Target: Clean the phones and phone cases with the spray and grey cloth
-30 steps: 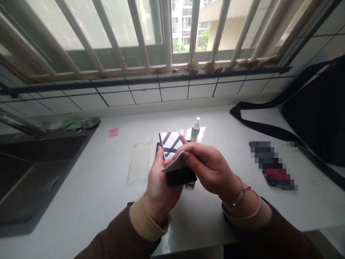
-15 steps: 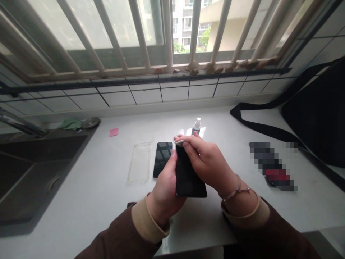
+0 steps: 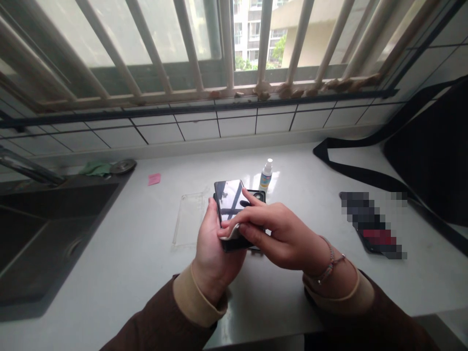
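Observation:
My left hand [image 3: 215, 248] is wrapped round a dark smartphone [image 3: 231, 192], its glossy screen facing up and reflecting the window bars. In my right hand [image 3: 280, 229] is a small white cloth [image 3: 231, 234], pinched between the fingers and pressed against the lower part of the screen. Behind the held phone, a dark phone-like object with a round camera ring [image 3: 259, 196] shows partly; the rest is hidden. Left of my hands lies a clear phone case [image 3: 188, 219]. Beyond them stands a small white-capped bottle [image 3: 266, 174].
A dark sink [image 3: 47, 234] with a faucet [image 3: 29, 168] is at the left, a green cloth [image 3: 95, 168] by its rim. A pink paper [image 3: 154, 179] lies on the white counter [image 3: 120, 273]. At right are a blurred-out dark item [image 3: 371, 222] and a black bag [image 3: 431, 151] with its strap.
The held phone has shifted left and its screen now catches the window's reflection. My right hand has brought the cloth from the phone's top end down to its lower part. The camera-ringed object has come into view.

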`<state>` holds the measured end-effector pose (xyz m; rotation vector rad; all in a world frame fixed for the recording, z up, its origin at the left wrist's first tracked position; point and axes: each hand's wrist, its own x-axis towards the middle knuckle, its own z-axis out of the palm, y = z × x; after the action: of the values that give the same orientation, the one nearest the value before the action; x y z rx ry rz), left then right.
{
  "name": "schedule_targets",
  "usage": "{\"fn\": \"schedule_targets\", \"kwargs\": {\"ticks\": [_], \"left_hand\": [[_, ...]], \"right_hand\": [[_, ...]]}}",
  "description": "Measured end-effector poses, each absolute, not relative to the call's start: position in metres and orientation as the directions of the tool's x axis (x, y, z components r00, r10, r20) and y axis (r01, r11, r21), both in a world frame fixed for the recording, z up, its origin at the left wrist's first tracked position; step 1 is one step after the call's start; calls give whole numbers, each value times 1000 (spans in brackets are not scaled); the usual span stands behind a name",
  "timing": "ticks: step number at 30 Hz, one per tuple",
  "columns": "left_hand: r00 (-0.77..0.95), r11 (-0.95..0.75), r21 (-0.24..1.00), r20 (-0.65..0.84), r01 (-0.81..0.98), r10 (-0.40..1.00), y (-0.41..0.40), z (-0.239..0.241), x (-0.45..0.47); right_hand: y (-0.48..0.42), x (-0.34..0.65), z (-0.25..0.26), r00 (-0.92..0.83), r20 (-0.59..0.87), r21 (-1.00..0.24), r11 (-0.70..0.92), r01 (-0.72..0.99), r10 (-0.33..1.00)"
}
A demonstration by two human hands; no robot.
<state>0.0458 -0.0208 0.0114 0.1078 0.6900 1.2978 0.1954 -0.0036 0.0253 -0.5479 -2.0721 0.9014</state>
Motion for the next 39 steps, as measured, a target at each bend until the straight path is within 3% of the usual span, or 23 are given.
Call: {"fn": "schedule_targets", "kwargs": {"ticks": [3,5,9,11,13,16,19,22,27,33,39], "left_hand": [[121,313,443,-410,-840,904,-20,9,44],[125,304,437,-393,-846,911,-20,9,45],[188,351,472,-358,-809,915,-21,12,46],[242,405,497,-360,-768,901,-23,12,46],[299,455,504,-362,-735,883,-26,13,45],[383,510,484,-342,-711,858,-29,12,46],[385,476,446,-283,-758,878,-29,11,51],[313,399,415,-263,-818,913,-27,9,55],[219,354,426,-333,-833,917,-26,12,50],[203,362,390,-393,-847,897,-21,17,44],[218,380,418,-386,-825,896,-18,9,41]], "right_hand": [[-5,194,25,-586,475,-808,589,5,657],[-5,192,22,-488,464,-853,522,-20,739],[3,192,14,-17,389,-920,389,39,921],[9,196,11,185,383,-923,366,121,905],[12,200,11,244,407,-908,360,216,880],[10,200,13,145,460,-853,391,345,876],[5,194,15,-97,542,-747,532,399,834],[2,190,15,-277,562,-687,627,368,779],[-1,193,19,-456,525,-701,669,247,719],[-5,197,30,-578,492,-745,658,107,651],[-7,200,32,-561,460,-769,625,135,688]]}}
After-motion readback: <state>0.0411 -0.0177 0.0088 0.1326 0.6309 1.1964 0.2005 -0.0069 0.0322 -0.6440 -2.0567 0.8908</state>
